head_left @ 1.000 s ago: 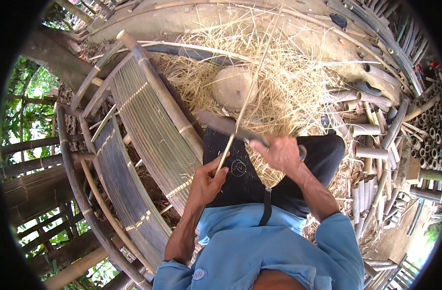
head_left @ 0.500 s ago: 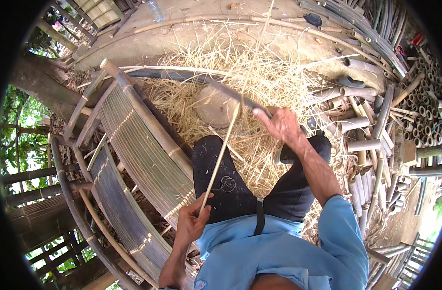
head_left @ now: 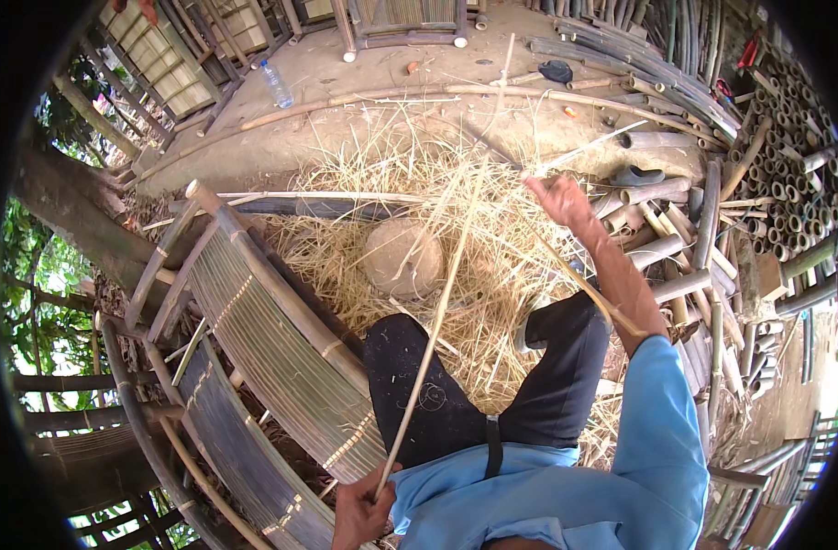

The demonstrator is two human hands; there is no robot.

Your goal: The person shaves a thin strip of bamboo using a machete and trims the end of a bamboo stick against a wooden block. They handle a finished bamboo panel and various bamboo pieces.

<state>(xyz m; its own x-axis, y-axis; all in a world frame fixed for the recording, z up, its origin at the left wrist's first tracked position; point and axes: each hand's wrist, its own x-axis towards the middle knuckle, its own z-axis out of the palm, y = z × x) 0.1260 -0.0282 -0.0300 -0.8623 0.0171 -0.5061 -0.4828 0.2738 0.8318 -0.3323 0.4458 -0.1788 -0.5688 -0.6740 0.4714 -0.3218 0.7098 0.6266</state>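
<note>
My left hand (head_left: pixel 362 511), low in view beside my left thigh, is closed around the near end of a long pale bamboo strip (head_left: pixel 439 312). The strip slants up and away between my knees. Farther off, my right hand (head_left: pixel 561 202) grips the handle of a long knife (head_left: pixel 494 147), its dark blade pointing to the far left and crossing the strip's far part. A thin curled shaving (head_left: pixel 566 264) trails from near the right hand down along the right forearm. Straw-like shavings (head_left: pixel 501 293) cover the ground around a round block (head_left: pixel 402 257) beyond my knees.
To my left stands a bamboo chair (head_left: pixel 272 321) with a slatted surface. Cut bamboo tubes (head_left: pixel 680 284) and long poles (head_left: pixel 639 78) lie piled on the right. A plastic bottle (head_left: pixel 276 85) stands at the far left, and a bamboo pole (head_left: pixel 346 98) lies across the ground.
My right hand with the knife has moved farther away along the strip, and a curled shaving now hangs by the forearm. My left hand sits lower in view; the view has tilted up.
</note>
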